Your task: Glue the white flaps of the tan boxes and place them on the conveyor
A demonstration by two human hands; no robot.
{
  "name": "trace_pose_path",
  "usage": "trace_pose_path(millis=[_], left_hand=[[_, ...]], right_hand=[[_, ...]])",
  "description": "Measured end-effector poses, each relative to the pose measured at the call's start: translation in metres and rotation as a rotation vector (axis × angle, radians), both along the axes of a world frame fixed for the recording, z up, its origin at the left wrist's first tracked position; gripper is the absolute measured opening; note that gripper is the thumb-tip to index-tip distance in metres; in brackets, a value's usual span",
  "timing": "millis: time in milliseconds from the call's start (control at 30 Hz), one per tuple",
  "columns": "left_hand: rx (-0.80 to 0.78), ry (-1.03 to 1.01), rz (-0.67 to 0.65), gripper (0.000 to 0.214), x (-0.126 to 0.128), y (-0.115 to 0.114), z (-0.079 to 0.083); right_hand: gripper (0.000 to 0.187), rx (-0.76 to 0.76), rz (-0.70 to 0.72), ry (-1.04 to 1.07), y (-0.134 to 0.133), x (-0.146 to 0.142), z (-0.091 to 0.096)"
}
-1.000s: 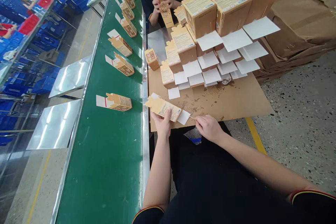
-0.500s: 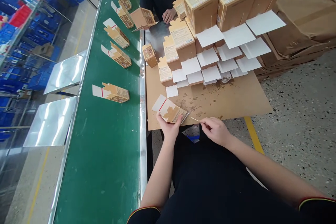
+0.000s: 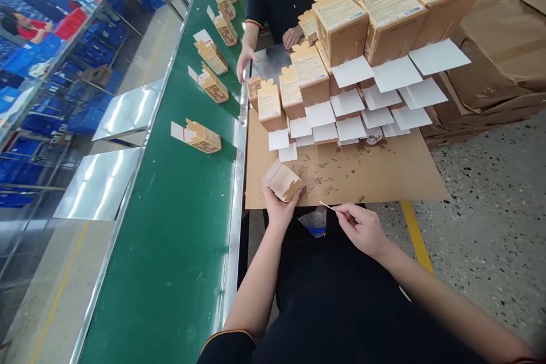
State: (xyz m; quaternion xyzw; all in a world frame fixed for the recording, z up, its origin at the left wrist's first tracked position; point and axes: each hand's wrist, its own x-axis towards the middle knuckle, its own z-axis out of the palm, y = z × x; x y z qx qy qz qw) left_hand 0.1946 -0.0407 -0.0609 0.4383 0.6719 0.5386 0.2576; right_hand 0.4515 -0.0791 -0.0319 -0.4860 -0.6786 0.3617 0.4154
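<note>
Partly behind left fingers [image 3: 268, 195], a carton [image 3: 285, 182].

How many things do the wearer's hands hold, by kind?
Box: 1, in the left hand
Stick: 1, in the right hand
Total: 2

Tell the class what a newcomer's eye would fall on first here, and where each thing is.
Probably the stack of tan cartons right of centre, its white flaps jutting out. Next, perhaps, the long green belt on the left, bearing a row of open cartons. In front of the stack, the left hand holds a small carton and the right hand a thin stick.
</note>
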Motion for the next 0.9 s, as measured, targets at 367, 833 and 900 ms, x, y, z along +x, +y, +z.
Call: trace_pose_path(millis=[367,833,900], left_hand=[[-0.042,0.064,0.448,0.107,-0.203,-0.022,0.036],[0.284,0.02,0.156,0.026,-0.12,0.172,0.109],[0.037,-0.003,0.097,0.033,-0.112,0.218,0.111]], right_hand=[[0.029,-0.015,-0.038,0.055,0.024,0.001,0.001],[0.037,-0.055,-0.316,0.0,0.022,0.05,0.004],[0.039,-0.02,-0.339,0.004,0.021,0.051,0.005]])
